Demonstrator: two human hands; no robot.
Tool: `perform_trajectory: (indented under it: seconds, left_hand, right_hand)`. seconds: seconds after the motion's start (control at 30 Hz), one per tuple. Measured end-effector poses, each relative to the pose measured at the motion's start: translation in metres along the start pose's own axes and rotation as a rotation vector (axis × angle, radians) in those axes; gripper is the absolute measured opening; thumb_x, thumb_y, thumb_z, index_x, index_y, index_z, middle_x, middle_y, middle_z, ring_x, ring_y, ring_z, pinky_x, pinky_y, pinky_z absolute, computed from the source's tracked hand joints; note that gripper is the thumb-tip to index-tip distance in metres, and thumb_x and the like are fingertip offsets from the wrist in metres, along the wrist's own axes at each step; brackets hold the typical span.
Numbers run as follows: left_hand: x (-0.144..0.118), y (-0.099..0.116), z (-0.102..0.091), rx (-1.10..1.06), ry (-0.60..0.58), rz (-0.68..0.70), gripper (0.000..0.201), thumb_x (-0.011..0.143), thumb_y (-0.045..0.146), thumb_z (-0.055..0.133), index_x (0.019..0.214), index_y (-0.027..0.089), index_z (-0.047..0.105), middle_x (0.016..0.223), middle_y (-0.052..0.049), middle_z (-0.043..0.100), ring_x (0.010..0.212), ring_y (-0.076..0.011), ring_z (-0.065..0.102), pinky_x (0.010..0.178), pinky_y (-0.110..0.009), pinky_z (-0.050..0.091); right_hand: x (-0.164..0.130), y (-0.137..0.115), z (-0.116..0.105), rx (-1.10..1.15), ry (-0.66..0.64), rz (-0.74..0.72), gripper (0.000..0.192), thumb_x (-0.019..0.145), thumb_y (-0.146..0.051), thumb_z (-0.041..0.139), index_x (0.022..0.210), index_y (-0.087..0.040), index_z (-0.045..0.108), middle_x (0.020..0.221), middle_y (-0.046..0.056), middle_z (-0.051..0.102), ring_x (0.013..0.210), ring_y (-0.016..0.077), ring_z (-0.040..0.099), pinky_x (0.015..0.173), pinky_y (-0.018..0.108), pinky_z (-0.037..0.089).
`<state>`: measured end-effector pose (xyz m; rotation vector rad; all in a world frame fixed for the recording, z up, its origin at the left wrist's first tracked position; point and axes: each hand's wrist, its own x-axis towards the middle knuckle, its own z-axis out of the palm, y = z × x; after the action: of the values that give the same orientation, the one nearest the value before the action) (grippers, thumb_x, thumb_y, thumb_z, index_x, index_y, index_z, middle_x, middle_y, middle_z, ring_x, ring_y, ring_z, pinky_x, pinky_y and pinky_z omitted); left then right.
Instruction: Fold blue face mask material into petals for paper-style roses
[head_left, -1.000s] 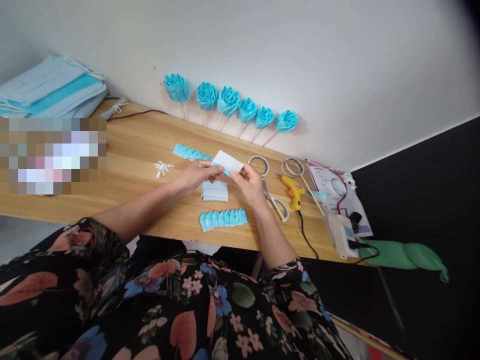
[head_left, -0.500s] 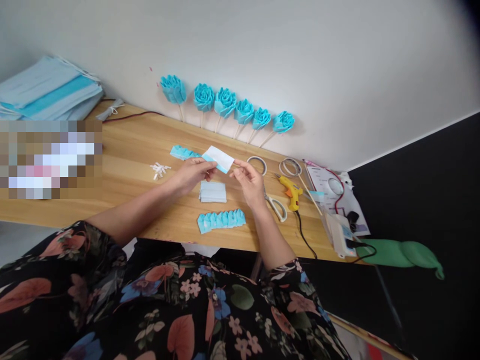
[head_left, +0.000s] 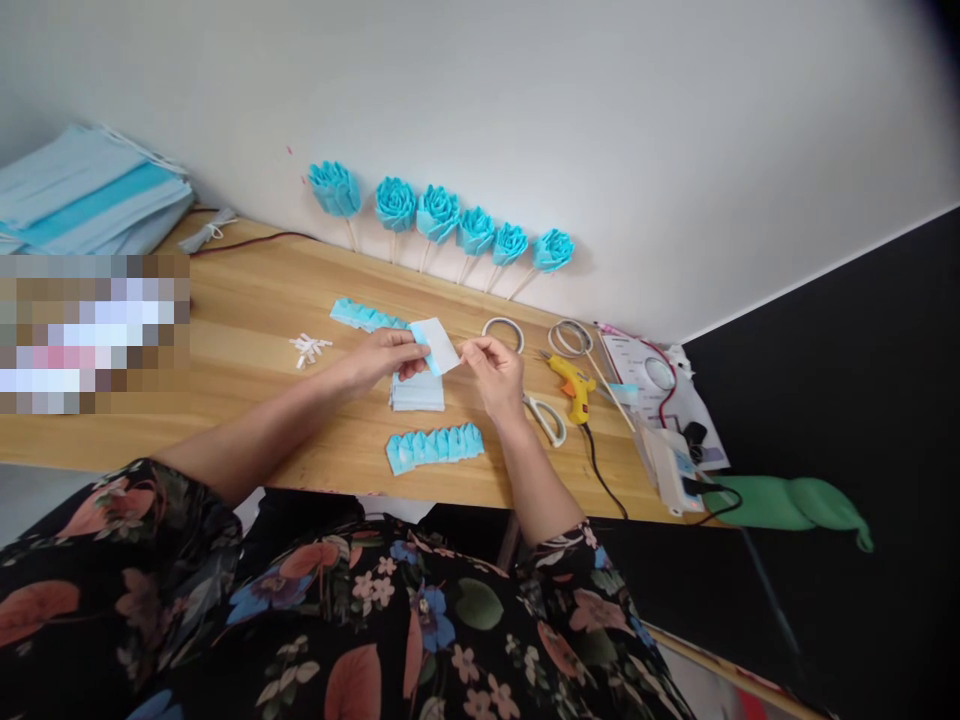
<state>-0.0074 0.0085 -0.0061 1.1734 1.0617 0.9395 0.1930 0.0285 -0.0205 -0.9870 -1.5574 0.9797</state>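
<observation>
Fingertips of left hand (head_left: pixel 382 357) pinched on a pale blue-white strip (head_left: pixel 435 346), held just above the stack of cut pieces (head_left: pixel 417 392) on the wooden table (head_left: pixel 247 300); right hand (head_left: pixel 491 370) just beside the strip, fingertips curled narrow, contact unclear. Nearer than the stack, a pleated blue band (head_left: pixel 435 446); right of the stack, scissors (head_left: pixel 546 418) and yellow glue gun (head_left: pixel 568 376); beyond it, against the wall, blue roses (head_left: pixel 437 214).

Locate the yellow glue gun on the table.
The yellow glue gun lies right of the right hand, between the scissors and the papers.
</observation>
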Motion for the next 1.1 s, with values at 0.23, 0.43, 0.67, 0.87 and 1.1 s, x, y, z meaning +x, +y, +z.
perform_trajectory:
  seconds: [0.23, 0.43, 0.67, 0.87, 1.1]
  left_hand:
    - [-0.001, 0.002, 0.001, 0.012, -0.002, -0.017, 0.025, 0.08, 0.028, 0.072, 0.06, 0.017, 0.061, 0.059, -0.001, 0.059, 0.054, -0.0104, 0.049, 0.057, -0.026, 0.04]
    - [-0.005, 0.007, 0.002, 0.015, -0.023, -0.021, 0.025, 0.084, 0.021, 0.065, 0.06, 0.015, 0.06, 0.058, 0.0, 0.058, 0.054, -0.0093, 0.049, 0.058, -0.025, 0.04]
    - [-0.002, 0.002, 0.001, -0.084, -0.044, 0.02, 0.024, 0.083, 0.019, 0.066, 0.061, 0.014, 0.061, 0.057, 0.0, 0.058, 0.052, -0.0085, 0.05, 0.056, -0.023, 0.04]
    - [0.004, -0.003, 0.0, -0.275, -0.012, -0.026, 0.028, 0.087, 0.018, 0.062, 0.06, 0.014, 0.058, 0.056, -0.002, 0.059, 0.047, -0.0078, 0.049, 0.051, -0.023, 0.038]
    - [0.002, -0.003, 0.002, -0.293, -0.004, -0.067, 0.03, 0.089, 0.016, 0.06, 0.06, 0.015, 0.055, 0.054, -0.001, 0.058, 0.045, -0.007, 0.049, 0.05, -0.022, 0.037]
  right_hand:
    - [0.0, 0.002, 0.001, 0.043, -0.005, -0.027, 0.019, 0.082, -0.041, 0.072, 0.087, -0.022, 0.071, 0.075, -0.002, 0.07, 0.071, 0.0137, 0.065, 0.072, 0.028, 0.053]
    - [-0.002, 0.004, -0.002, 0.07, -0.008, -0.062, 0.014, 0.085, -0.039, 0.071, 0.087, -0.024, 0.072, 0.073, -0.003, 0.07, 0.071, 0.0139, 0.064, 0.073, 0.028, 0.051]
    - [0.001, 0.009, -0.002, 0.067, -0.071, -0.029, 0.025, 0.091, -0.038, 0.06, 0.113, -0.029, 0.069, 0.117, 0.003, 0.072, 0.112, 0.0208, 0.066, 0.095, 0.037, 0.054]
    - [0.001, 0.0, -0.007, -0.166, -0.167, -0.291, 0.043, 0.084, -0.014, 0.052, 0.122, -0.031, 0.062, 0.137, 0.004, 0.062, 0.131, 0.0239, 0.055, 0.103, 0.046, 0.051]
    - [0.003, 0.0, -0.002, -0.489, -0.266, -0.579, 0.036, 0.086, -0.017, 0.064, 0.118, -0.034, 0.062, 0.138, 0.004, 0.061, 0.133, 0.0272, 0.051, 0.114, 0.056, 0.039]
